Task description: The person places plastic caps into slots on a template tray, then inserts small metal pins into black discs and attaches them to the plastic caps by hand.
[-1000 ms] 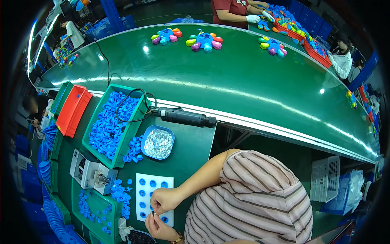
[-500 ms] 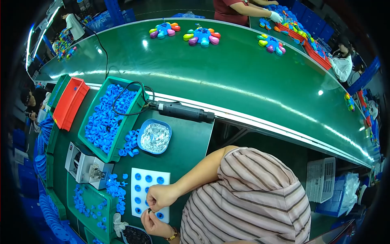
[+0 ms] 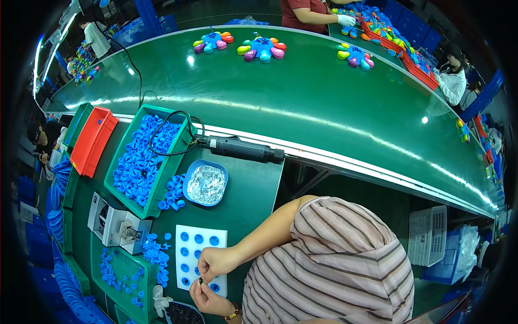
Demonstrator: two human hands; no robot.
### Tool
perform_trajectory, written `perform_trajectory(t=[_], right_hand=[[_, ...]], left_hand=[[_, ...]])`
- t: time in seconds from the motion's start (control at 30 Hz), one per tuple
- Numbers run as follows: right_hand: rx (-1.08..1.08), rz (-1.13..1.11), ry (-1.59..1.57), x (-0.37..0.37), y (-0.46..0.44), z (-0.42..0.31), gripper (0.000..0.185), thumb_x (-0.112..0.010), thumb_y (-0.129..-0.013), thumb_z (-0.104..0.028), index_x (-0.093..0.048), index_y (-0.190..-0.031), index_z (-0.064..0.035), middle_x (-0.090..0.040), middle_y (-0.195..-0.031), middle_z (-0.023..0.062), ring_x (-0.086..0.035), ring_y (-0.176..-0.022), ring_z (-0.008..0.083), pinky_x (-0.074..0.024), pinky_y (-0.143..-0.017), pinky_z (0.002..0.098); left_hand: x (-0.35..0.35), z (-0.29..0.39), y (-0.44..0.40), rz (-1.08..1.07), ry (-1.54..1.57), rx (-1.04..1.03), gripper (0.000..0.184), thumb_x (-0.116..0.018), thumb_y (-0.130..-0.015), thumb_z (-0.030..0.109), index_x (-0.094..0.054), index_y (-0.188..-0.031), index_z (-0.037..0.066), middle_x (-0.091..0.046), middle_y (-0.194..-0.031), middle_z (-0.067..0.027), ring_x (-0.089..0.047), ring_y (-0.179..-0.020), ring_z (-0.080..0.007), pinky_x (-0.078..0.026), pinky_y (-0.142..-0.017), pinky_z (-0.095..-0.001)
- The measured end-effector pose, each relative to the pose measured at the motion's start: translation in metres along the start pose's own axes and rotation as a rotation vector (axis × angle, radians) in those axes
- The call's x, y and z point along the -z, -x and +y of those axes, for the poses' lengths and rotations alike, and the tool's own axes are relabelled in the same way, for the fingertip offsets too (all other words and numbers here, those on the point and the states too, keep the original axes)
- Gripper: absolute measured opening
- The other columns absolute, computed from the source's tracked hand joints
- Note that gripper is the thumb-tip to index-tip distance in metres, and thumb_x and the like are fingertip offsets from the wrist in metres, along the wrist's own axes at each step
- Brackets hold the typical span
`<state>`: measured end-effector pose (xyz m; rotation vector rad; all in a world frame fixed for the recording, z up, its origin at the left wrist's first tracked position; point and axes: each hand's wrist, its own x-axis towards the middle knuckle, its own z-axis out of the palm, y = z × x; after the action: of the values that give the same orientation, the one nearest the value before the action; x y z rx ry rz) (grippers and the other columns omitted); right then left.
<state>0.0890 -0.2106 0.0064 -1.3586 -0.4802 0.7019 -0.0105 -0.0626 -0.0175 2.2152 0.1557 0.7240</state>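
My right hand (image 3: pixel 218 262) is closed in a pinch over a white board (image 3: pixel 204 231). Just below it, my left hand (image 3: pixel 210 300), with a beaded bracelet at the wrist, has its fingertips pressed together. A small black part (image 3: pixel 201 281) sits between the fingertips of both hands; its exact kind is too small to make out. The board holds rows of round blue pieces (image 3: pixel 198 238), some hidden under my right hand. Beside my left hand is a container of small black pieces (image 3: pixel 182 313), with a white glove or cloth (image 3: pixel 160 300) at its edge.
A green bin of blue caps (image 3: pixel 141 162), a foil-filled blue bowl (image 3: pixel 206 184), an electric screwdriver (image 3: pixel 243 148) and a grey-white device (image 3: pixel 116 227) surround the board. Across the green conveyor (image 3: pixel 324 92), a co-worker's gloved hand (image 3: pixel 346 20) is near colourful parts.
My hands stay together at the black part, with only slight finger movement. The view has shifted a little. The co-worker's gloved hand has moved left.
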Motion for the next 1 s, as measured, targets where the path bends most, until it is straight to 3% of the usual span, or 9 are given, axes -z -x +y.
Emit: perform_trajectory(t=[0.07,0.3,0.4,0.47,0.57,0.63,0.73,0.8,1.0], right_hand=[[-0.010,-0.018,-0.103,-0.002,-0.003,0.007,0.012,-0.073,-0.080,-0.010,-0.069,-0.077,0.0013,-0.067,-0.069,0.0017,-0.056,-0.061,0.0065,-0.0448,-0.055,0.0257],[-0.069,-0.035,-0.169,-0.005,-0.007,0.004,0.014,-0.071,-0.086,-0.012,-0.072,-0.085,0.0025,-0.066,-0.071,0.0016,-0.056,-0.063,0.0065,-0.0459,-0.057,0.0258],[0.107,-0.184,0.056,0.000,-0.006,0.007,0.016,-0.062,-0.092,-0.012,-0.072,-0.093,0.0012,-0.068,-0.079,0.0070,-0.060,-0.074,0.0110,-0.0481,-0.066,0.0295],[0.185,-0.131,0.195,0.003,0.007,0.000,0.017,-0.061,-0.093,-0.014,-0.071,-0.094,0.0004,-0.067,-0.084,0.0142,-0.064,-0.077,0.0220,-0.0501,-0.070,0.0349],[0.329,0.046,0.453,0.007,0.015,-0.022,0.012,-0.068,-0.084,-0.003,-0.071,-0.095,-0.0012,-0.069,-0.090,0.0129,-0.067,-0.082,0.0261,-0.0527,-0.071,0.0350],[0.521,0.056,0.586,0.010,0.010,-0.028,0.013,-0.072,-0.079,-0.004,-0.071,-0.092,-0.0021,-0.068,-0.087,0.0123,-0.067,-0.078,0.0278,-0.0535,-0.068,0.0353],[0.604,-0.032,0.660,0.002,0.010,-0.030,0.016,-0.075,-0.075,0.000,-0.071,-0.091,-0.0032,-0.069,-0.087,0.0102,-0.068,-0.076,0.0256,-0.0542,-0.063,0.0329],[0.582,-0.076,0.682,0.000,0.011,-0.025,0.015,-0.075,-0.075,0.000,-0.070,-0.090,-0.0031,-0.069,-0.086,0.0100,-0.068,-0.075,0.0255,-0.0544,-0.063,0.0332],[0.557,-0.132,0.725,-0.004,0.005,-0.024,0.014,-0.075,-0.075,0.000,-0.069,-0.088,-0.0030,-0.069,-0.083,0.0101,-0.068,-0.074,0.0251,-0.0542,-0.062,0.0328]], left_hand=[[-0.001,-0.003,0.001,-0.013,0.081,0.102,0.020,-0.059,-0.096,0.005,-0.063,-0.105,-0.013,-0.063,-0.109,-0.0194,-0.063,-0.094,-0.0224,-0.055,-0.077,-0.0330],[-0.004,-0.007,0.000,0.065,0.345,0.064,0.018,-0.060,-0.091,-0.005,-0.061,-0.108,-0.013,-0.063,-0.109,-0.0189,-0.063,-0.095,-0.0231,-0.054,-0.083,-0.0332],[-0.005,-0.004,0.002,0.120,0.348,0.294,0.017,-0.067,-0.082,-0.011,-0.063,-0.098,-0.008,-0.062,-0.104,-0.0134,-0.062,-0.093,-0.0216,-0.053,-0.079,-0.0332],[-0.003,-0.003,0.010,0.084,0.445,0.295,0.014,-0.068,-0.082,-0.010,-0.064,-0.096,-0.007,-0.063,-0.100,-0.0117,-0.063,-0.088,-0.0211,-0.054,-0.077,-0.0319],[0.003,0.013,0.006,0.095,0.518,0.343,0.015,-0.070,-0.079,-0.012,-0.068,-0.093,-0.006,-0.065,-0.100,-0.0103,-0.064,-0.084,-0.0167,-0.054,-0.069,-0.0261],[0.008,0.016,0.007,0.061,0.566,0.364,0.017,-0.072,-0.078,-0.011,-0.068,-0.094,-0.006,-0.066,-0.099,-0.0106,-0.065,-0.085,-0.0161,-0.056,-0.070,-0.0263],[0.013,0.021,0.007,0.061,0.622,0.384,0.019,-0.074,-0.078,-0.010,-0.068,-0.096,-0.006,-0.066,-0.099,-0.0112,-0.066,-0.087,-0.0153,-0.057,-0.071,-0.0264],[0.013,0.017,0.011,-0.010,0.647,0.259,0.021,-0.075,-0.079,-0.007,-0.069,-0.098,-0.004,-0.067,-0.100,-0.0122,-0.067,-0.088,-0.0157,-0.058,-0.072,-0.0263],[0.018,0.009,0.015,-0.034,0.651,0.264,0.023,-0.076,-0.078,-0.005,-0.071,-0.100,-0.002,-0.068,-0.101,-0.0129,-0.068,-0.088,-0.0162,-0.058,-0.072,-0.0257]])
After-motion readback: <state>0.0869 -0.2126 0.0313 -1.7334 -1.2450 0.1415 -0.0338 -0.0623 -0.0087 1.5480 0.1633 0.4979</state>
